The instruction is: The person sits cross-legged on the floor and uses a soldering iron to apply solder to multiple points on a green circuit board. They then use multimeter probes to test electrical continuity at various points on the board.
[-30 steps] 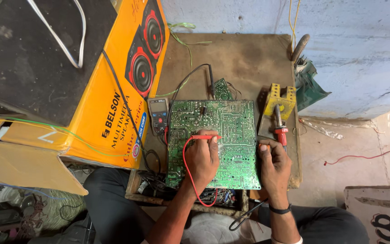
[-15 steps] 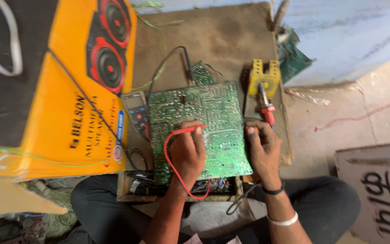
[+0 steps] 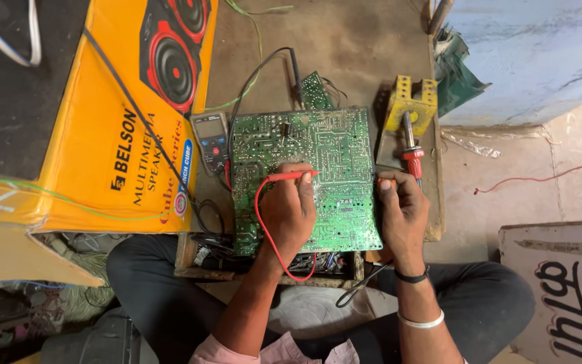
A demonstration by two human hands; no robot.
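Observation:
A green circuit board (image 3: 325,145) lies solder side up on a wooden table (image 3: 345,40). My left hand (image 3: 287,209) rests on the board and pinches a red test probe (image 3: 294,176), whose tip points right onto the solder tracks. The probe's red lead (image 3: 259,216) loops around my wrist. My right hand (image 3: 402,205) has its fingers curled over the board's right edge, with a small orange tip showing at them. A multimeter (image 3: 210,138) lies just left of the board.
A red-handled soldering iron (image 3: 410,152) rests on a yellow stand (image 3: 409,101) right of the board. A black probe (image 3: 295,64) and a small green board (image 3: 315,91) lie behind. An orange speaker carton (image 3: 116,135) fills the left. A painted signboard (image 3: 560,296) leans at lower right.
The view has tilted and drawn closer. Both hands stay on the board, and the red probe's tip has shifted a little to the right.

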